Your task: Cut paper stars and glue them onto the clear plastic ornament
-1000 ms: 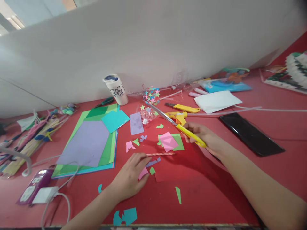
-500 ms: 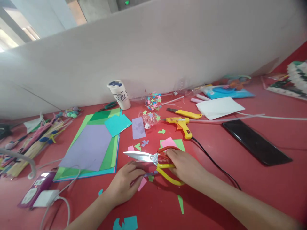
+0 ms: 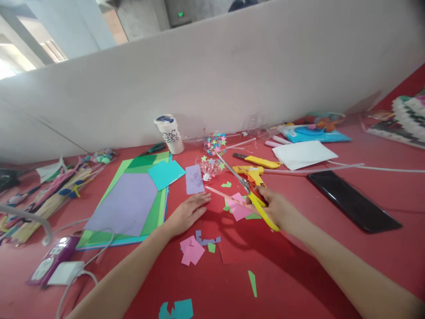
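My right hand (image 3: 277, 209) is closed round the yellow handles of a pair of scissors (image 3: 246, 188); the blades point up and to the left. A thin pink striped stick (image 3: 223, 194) slants from that hand toward my left fingertips, lifted off the red table (image 3: 299, 274); whether the right hand also grips it I cannot tell. My left hand (image 3: 187, 213) lies flat on the table with its fingers stretched out, beside the stack of coloured paper (image 3: 129, 204). A pink paper piece (image 3: 239, 212) on a green one lies under the scissors. Pink, purple and green scraps (image 3: 196, 247) lie just before my left hand.
A yellow glue gun (image 3: 249, 171), a yellow utility knife (image 3: 260, 161), a white sheet (image 3: 303, 153) and a black phone (image 3: 353, 201) lie to the right. A white cup (image 3: 170, 133) stands at the partition. A power strip (image 3: 53, 262) and pipe cleaners (image 3: 49, 190) are at left.
My right hand has lifted the scissors from low by my left hand up and to the right; the striped stick has risen off the table. My left hand moved forward and flattened out.
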Demonstrator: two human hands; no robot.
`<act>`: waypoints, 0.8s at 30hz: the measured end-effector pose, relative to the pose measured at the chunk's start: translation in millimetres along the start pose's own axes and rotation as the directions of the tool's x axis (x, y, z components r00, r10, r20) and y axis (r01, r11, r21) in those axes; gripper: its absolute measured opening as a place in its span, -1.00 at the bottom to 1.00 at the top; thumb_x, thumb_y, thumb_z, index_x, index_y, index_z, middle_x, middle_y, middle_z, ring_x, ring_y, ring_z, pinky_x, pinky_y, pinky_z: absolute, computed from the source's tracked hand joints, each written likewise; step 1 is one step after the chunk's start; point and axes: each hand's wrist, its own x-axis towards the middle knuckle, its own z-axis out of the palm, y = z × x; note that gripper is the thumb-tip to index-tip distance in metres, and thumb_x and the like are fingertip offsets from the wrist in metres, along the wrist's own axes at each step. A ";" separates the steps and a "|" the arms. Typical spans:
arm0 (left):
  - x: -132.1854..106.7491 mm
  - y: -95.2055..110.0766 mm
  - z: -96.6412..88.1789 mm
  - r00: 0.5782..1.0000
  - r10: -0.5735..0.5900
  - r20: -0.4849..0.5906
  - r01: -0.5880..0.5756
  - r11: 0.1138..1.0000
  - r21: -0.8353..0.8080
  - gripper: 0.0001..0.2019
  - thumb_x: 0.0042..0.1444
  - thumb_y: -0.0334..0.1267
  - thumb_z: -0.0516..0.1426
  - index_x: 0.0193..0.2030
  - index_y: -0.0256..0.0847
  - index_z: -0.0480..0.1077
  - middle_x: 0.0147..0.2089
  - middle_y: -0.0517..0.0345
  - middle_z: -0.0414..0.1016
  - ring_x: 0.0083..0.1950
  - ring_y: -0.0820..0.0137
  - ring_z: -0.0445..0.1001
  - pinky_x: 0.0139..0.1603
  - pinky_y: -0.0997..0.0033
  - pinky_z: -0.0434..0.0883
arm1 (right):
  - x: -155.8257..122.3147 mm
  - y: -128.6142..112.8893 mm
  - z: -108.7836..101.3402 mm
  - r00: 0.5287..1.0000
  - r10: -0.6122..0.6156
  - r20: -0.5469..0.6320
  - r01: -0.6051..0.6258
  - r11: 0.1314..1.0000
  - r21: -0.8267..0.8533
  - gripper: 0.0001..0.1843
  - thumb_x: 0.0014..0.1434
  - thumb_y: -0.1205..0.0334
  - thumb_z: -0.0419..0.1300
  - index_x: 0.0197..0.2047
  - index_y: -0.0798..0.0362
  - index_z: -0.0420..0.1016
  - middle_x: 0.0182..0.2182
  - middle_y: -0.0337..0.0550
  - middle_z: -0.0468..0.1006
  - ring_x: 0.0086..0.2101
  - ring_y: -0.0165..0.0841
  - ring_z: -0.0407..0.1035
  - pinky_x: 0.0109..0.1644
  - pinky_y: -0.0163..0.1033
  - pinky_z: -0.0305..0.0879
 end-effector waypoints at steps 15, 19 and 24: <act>-42.5 25.5 -17.0 0.948 0.045 0.316 0.075 0.932 -0.355 -0.71 0.15 -0.13 0.11 -0.03 -0.11 0.50 0.09 -0.01 0.50 0.20 0.20 0.34 0.19 0.16 0.24 | -2.8 -0.9 6.5 1.000 0.017 -0.001 -0.017 0.993 0.115 -0.80 -0.12 0.11 0.15 -0.41 0.02 0.33 -0.53 -0.30 0.39 -0.47 -0.32 0.31 -0.43 -0.32 0.20; -36.5 21.9 -11.2 0.777 0.077 0.625 0.242 0.879 -0.410 -0.64 0.19 -0.07 0.05 -0.29 -0.29 0.56 -0.30 -0.09 0.62 -0.30 0.29 0.57 -0.28 0.38 0.44 | -0.9 0.2 4.3 0.999 0.041 -0.025 -0.040 0.997 0.062 -0.77 -0.08 0.04 0.10 -0.42 0.02 0.32 -0.55 -0.29 0.39 -0.49 -0.31 0.32 -0.47 -0.32 0.16; -15.2 6.7 -23.7 0.982 -0.123 0.144 0.108 0.989 0.103 -0.70 0.21 -0.12 -0.01 -0.34 -0.23 0.46 -0.40 0.08 0.58 -0.39 0.38 0.55 -0.32 0.40 0.46 | 2.3 3.0 4.5 0.998 0.055 -0.035 -0.054 0.999 0.005 -0.76 -0.11 0.02 0.12 -0.45 0.01 0.28 -0.54 -0.26 0.40 -0.47 -0.26 0.34 -0.43 -0.29 0.20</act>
